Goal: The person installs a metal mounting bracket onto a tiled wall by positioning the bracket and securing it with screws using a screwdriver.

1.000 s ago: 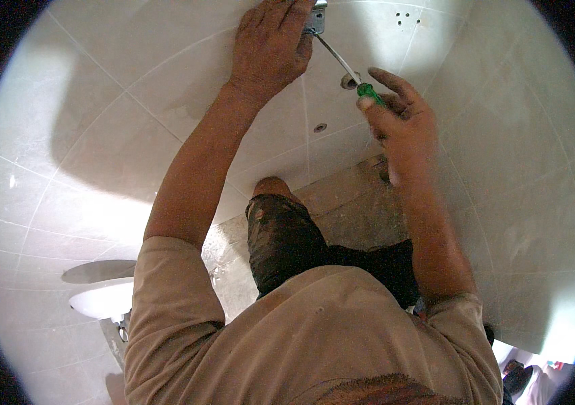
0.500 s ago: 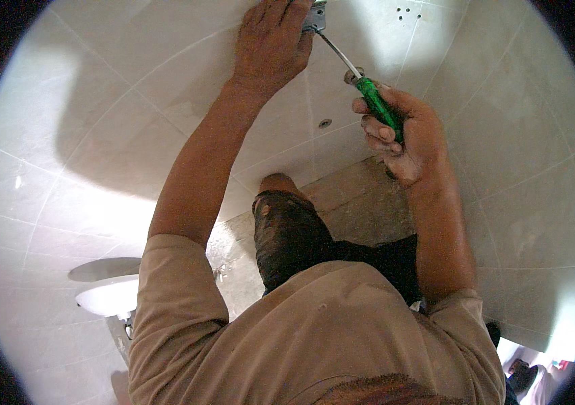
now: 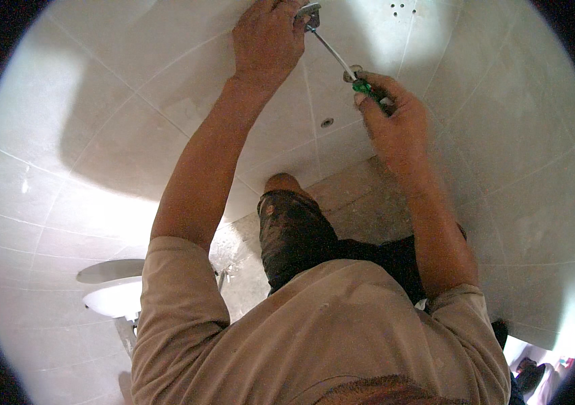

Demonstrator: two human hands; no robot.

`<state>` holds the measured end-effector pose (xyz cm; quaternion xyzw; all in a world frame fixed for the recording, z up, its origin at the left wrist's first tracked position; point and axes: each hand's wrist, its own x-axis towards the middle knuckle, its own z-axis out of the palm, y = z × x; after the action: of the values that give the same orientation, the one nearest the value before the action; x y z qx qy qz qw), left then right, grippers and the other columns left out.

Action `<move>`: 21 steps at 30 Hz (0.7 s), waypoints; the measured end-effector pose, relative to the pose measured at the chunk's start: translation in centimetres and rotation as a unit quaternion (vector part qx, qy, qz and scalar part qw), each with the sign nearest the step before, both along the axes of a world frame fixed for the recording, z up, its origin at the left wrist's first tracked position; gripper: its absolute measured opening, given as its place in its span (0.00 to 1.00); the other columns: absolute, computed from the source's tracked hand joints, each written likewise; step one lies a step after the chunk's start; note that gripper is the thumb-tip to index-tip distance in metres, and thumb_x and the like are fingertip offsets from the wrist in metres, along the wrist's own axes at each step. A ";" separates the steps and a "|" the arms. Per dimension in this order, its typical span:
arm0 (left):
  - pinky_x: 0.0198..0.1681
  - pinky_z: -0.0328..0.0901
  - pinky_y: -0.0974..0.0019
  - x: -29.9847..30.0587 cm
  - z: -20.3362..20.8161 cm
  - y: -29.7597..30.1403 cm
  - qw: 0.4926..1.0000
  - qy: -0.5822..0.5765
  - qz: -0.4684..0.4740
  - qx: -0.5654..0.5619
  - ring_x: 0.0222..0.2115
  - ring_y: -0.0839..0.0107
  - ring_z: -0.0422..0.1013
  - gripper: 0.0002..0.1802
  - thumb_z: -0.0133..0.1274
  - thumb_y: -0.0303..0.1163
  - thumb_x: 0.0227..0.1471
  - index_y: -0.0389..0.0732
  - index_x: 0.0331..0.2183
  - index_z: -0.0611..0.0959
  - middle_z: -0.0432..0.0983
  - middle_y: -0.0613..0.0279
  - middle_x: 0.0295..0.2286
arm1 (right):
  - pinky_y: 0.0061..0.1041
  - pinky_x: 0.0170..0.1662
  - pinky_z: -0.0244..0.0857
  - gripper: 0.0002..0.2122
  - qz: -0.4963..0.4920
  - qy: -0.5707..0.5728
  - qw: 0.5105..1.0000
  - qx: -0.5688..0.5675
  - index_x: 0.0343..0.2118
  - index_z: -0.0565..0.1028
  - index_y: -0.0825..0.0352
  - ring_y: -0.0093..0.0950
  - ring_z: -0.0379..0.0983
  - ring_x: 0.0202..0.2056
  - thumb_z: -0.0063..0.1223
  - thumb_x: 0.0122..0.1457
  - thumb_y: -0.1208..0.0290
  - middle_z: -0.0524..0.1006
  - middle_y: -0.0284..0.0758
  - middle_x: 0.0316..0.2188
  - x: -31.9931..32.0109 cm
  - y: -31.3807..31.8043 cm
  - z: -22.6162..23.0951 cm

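A small metal bracket (image 3: 311, 17) is against the pale tiled wall at the top, with my left hand (image 3: 268, 48) closed on its left side. Part of the bracket is hidden by those fingers. My right hand (image 3: 399, 121) grips a screwdriver (image 3: 362, 86) by its green see-through handle. Its long steel shaft slants up and left, and the tip meets the lower edge of the bracket. Whether a screw sits under the tip is too small to tell.
A round metal fitting (image 3: 353, 73) is on the wall behind the screwdriver, with a smaller round fitting (image 3: 327, 123) below. Several dark holes (image 3: 403, 9) mark the tile at upper right. At left a white basin (image 3: 113, 297) juts out. My knee (image 3: 283, 183) is near the wall.
My right hand has turned on the screwdriver, its fingers now covering most of the handle. At the top the bracket has changed angle, showing a rounded edge. My left hand has barely shifted.
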<state>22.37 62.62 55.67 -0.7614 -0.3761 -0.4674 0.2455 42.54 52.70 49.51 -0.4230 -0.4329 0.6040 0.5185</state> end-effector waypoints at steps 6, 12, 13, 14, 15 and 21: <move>0.40 0.70 0.54 0.2 0.3 -0.3 0.999 0.000 0.016 -0.034 0.35 0.53 0.75 0.09 0.58 0.27 0.50 0.35 0.35 0.83 0.77 0.51 0.33 | 0.19 0.21 0.64 0.13 -0.121 -0.118 0.976 0.137 0.47 0.77 0.64 0.23 0.72 0.21 0.56 0.60 0.71 0.80 0.36 0.30 -0.6 0.3 -0.9; 0.37 0.70 0.55 0.2 0.5 0.2 0.997 0.004 0.033 -0.068 0.33 0.54 0.76 0.08 0.59 0.29 0.49 0.37 0.33 0.84 0.79 0.53 0.31 | 0.19 0.22 0.66 0.12 -0.049 -0.009 0.994 0.100 0.46 0.78 0.64 0.23 0.72 0.21 0.55 0.60 0.70 0.80 0.36 0.30 -0.4 0.9 -1.5; 0.37 0.70 0.55 0.2 0.7 0.2 0.998 0.008 0.024 -0.056 0.32 0.54 0.76 0.08 0.60 0.29 0.49 0.37 0.33 0.85 0.79 0.53 0.30 | 0.19 0.21 0.64 0.12 -0.134 -0.164 0.938 0.273 0.46 0.78 0.65 0.21 0.71 0.21 0.55 0.60 0.69 0.81 0.36 0.30 -0.5 1.2 -1.7; 0.37 0.70 0.55 0.3 0.7 0.2 0.998 0.011 0.023 -0.058 0.32 0.54 0.76 0.08 0.60 0.29 0.49 0.37 0.33 0.85 0.79 0.53 0.30 | 0.18 0.21 0.63 0.12 -0.211 -0.310 0.822 0.428 0.46 0.78 0.66 0.20 0.70 0.21 0.54 0.61 0.68 0.81 0.36 0.30 -0.6 1.2 -1.8; 0.36 0.69 0.55 0.4 0.8 0.2 0.998 0.009 0.017 -0.062 0.32 0.54 0.76 0.07 0.60 0.29 0.49 0.38 0.33 0.85 0.79 0.54 0.29 | 0.18 0.21 0.63 0.12 -0.213 -0.308 0.824 0.426 0.46 0.78 0.66 0.20 0.70 0.21 0.54 0.61 0.68 0.81 0.36 0.30 -0.5 1.1 -1.6; 0.36 0.69 0.55 0.4 0.8 0.7 0.998 0.025 0.028 -0.058 0.31 0.54 0.76 0.06 0.59 0.28 0.49 0.38 0.33 0.84 0.78 0.54 0.28 | 0.19 0.24 0.63 0.11 0.238 0.338 0.910 -0.034 0.46 0.79 0.68 0.18 0.69 0.23 0.54 0.62 0.73 0.78 0.35 0.32 1.2 3.0 -2.8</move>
<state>22.74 63.34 56.46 -0.7748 -0.4178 -0.4188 0.2230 43.78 55.67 46.75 -0.0956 -0.2990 0.8307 0.4598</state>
